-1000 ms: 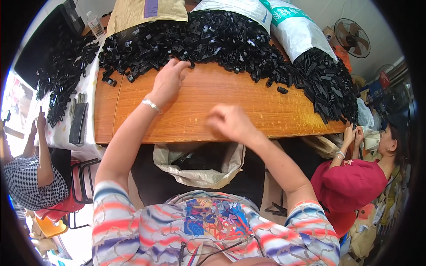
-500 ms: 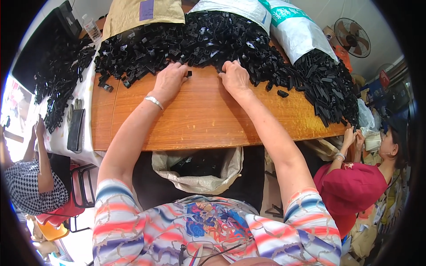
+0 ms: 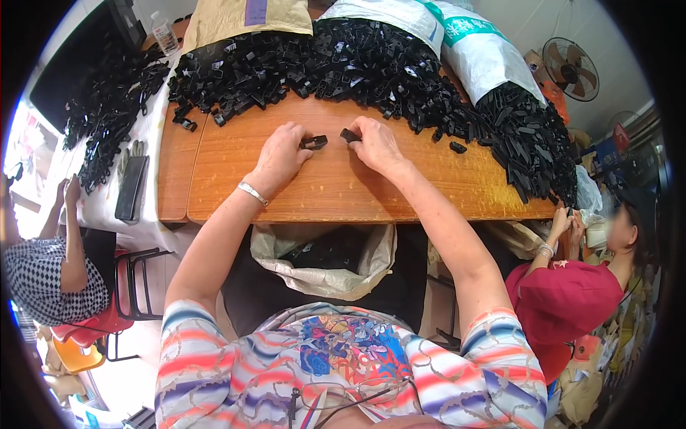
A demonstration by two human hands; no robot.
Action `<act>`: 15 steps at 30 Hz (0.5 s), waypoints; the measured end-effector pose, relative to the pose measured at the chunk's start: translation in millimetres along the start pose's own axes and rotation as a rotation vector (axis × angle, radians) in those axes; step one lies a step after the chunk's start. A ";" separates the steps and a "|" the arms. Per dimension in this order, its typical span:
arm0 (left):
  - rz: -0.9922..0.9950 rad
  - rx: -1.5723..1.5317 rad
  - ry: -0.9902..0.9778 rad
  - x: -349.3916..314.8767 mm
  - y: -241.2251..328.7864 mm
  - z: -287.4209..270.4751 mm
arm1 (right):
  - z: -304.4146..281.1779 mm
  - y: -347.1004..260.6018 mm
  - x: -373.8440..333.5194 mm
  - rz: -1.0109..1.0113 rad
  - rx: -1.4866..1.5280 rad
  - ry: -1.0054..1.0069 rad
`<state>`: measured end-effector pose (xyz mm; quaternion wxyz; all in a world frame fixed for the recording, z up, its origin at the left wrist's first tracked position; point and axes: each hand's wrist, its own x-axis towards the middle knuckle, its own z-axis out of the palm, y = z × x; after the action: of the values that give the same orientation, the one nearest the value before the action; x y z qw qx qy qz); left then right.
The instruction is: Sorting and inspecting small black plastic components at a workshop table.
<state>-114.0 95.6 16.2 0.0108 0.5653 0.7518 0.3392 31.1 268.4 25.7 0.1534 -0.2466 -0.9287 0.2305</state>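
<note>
My left hand [image 3: 284, 151] is closed on a small black plastic frame [image 3: 314, 142], whose open middle shows past the fingertips. A short gap away, my right hand [image 3: 376, 145] pinches a small black plastic piece [image 3: 349, 135] between thumb and fingers. The two pieces are apart, both held just above the wooden table [image 3: 286, 196]. Beyond my hands lies a wide heap of black plastic parts [image 3: 343, 64]. On my lap, under the table edge, sits an open woven sack [image 3: 321, 284] with dark pieces inside.
A tan sack [image 3: 229, 21] and a white-green sack [image 3: 482, 50] lie behind the heap. Elongated black parts [image 3: 514, 136] are piled at right. A co-worker in red [image 3: 564, 300] sits there; another in checks [image 3: 57, 272] sits left. A bottle [image 3: 164, 34] stands far left.
Both hands have drawn back from the heap's edge toward me. A black piece now shows clearly in each hand. The view has shifted slightly.
</note>
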 end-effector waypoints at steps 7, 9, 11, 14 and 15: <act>-0.058 -0.101 0.016 -1.3 -12.5 8.1 | 12.6 -29.9 -4.6 -0.328 0.127 0.147; -0.127 -0.107 -0.016 1.3 -14.4 10.9 | 19.3 -31.0 -2.0 -0.425 0.104 0.128; -0.130 -0.128 -0.017 1.8 -15.5 12.5 | 24.4 -31.1 -0.6 -0.419 0.105 0.113; -0.143 -0.169 -0.009 2.2 -14.2 12.7 | 26.2 -30.4 2.2 -0.420 0.085 0.061; -0.149 -0.190 -0.002 2.2 -12.9 11.6 | 25.5 -30.9 2.7 -0.426 0.062 0.027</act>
<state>-121.1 101.6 1.3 0.0902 0.5047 0.7561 0.4068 6.8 236.9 20.2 0.2187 -0.0430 -0.9501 0.2180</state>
